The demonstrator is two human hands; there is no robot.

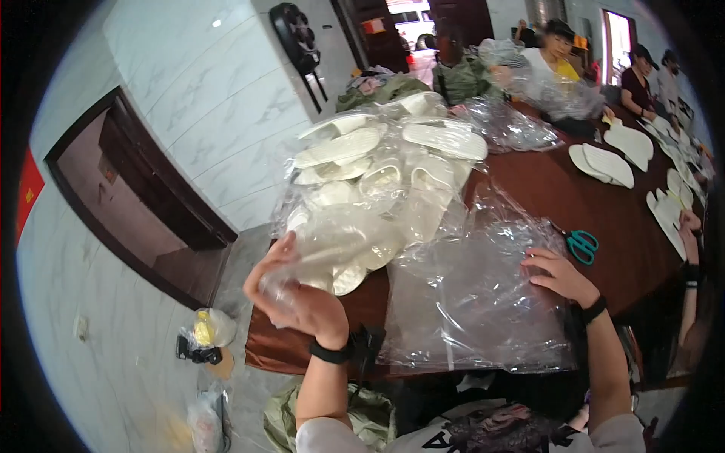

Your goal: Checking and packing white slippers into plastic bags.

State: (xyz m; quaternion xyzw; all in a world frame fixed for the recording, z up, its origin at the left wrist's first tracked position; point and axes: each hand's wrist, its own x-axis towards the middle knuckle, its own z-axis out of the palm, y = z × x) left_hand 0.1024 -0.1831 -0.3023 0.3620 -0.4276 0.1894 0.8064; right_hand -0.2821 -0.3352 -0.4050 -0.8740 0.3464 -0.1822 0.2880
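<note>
My left hand [313, 303] is at the near left corner of the table, its fingers curled around the end of a clear plastic bag [340, 235]. Behind it rises a heap of white slippers [343, 147] in clear bags, soles and straps showing through the film. My right hand [565, 278] lies with fingers stretched out on the right side of a stack of flat clear plastic bags [468, 302]. Just beyond that hand, teal-handled scissors [581, 246] rest on the table; their blades are partly hidden.
The brown table [529, 175] runs to the far right, with loose white slippers [604, 166] and crumpled plastic film [513, 127]. A co-worker's hand [689, 221] touches slippers at the right edge; other people sit farther back. A green sack [370, 411] stands below the near edge.
</note>
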